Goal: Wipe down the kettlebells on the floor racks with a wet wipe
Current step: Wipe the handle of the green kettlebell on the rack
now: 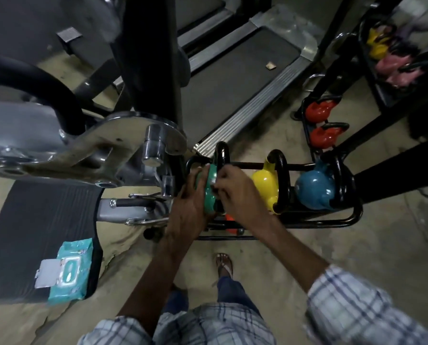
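Fingers [223,195] with wipe [214,187] on green kettlebell [209,199] (leftmost in rack [352,216])

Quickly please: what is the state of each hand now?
Left hand: grips the round teal-green kettlebell from its side.
Right hand: pinches a small white wet wipe against that kettlebell.

Dim, wide-angle view bends at edges; top right corner blurred.

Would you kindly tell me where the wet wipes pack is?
The wet wipes pack lies lower left in the head view, on the grey ribbed platform, left of the left hand, lid open.
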A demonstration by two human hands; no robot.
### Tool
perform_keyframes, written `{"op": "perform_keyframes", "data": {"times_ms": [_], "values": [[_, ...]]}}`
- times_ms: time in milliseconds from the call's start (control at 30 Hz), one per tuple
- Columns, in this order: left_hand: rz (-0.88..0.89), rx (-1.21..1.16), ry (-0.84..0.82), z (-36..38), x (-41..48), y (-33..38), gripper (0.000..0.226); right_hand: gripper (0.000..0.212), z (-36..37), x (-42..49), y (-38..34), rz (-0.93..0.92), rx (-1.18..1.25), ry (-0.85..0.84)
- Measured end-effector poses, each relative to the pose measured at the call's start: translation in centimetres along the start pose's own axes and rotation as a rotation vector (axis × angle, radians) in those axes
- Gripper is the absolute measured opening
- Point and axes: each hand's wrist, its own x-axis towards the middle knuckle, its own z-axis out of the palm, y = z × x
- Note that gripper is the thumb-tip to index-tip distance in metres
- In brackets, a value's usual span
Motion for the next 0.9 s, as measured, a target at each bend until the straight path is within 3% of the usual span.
{"op": "perform_keyframes", "data": {"times_ms": [200,333,433,533,633,733,900], "values": [[0.073,0.052,-0.079,-0.5,0.0,-1.1,0.114,0.008,5.5,-6.1,-0.7,0.166,0.135,0.292],[0.054,0.039,-0.109,-0.6,0.4,-1.0,0.112,0.02,6.8,-7.5,-0.5,0.622,0.585,0.468],[0.004,0.039,-0.113,-0.7,0.3,-0.4,0.116,0.012,6.9,-6.9,0.5,0.885,0.889,0.485],[-0.029,0.043,-0.097,-0.4,0.2,0.5,0.114,0.011,5.9,-5.0,2.1,0.817,0.86,0.341],[-0.058,0.058,-0.072,-0.1,0.1,1.1,0.111,0.02,5.0,-2.0,3.7,0.662,0.7,0.016],[-0.091,0.091,-0.054,0.0,0.3,1.9,0.108,0.023,4.0,0.3,5.5,0.646,0.656,-0.282],[-0.114,0.145,-0.061,0.0,0.6,2.5,0.113,0.03,3.6,0.2,7.0,0.76,0.974,-0.404]]}}
